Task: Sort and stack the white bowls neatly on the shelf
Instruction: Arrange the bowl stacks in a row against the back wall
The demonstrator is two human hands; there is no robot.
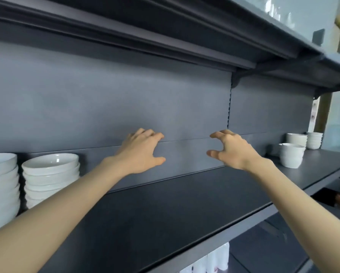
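Observation:
Two tall stacks of wide white bowls stand at the left end of the dark shelf (165, 209): one at the frame's edge (1, 186) and one beside it (51, 174). At the right end are small stacks of deeper white bowls: a near one (290, 154) and two farther back (296, 139) (314, 139). My left hand (141, 152) and my right hand (232, 149) are raised over the bare middle of the shelf, facing each other. Their fingers are loosely curved, and both hands hold nothing.
Another dark shelf (204, 36) hangs close overhead, with glassware (273, 8) on top at the right. A grey back panel (106, 107) closes the rear. Below the shelf's front edge are white items (214, 261) on a lower level.

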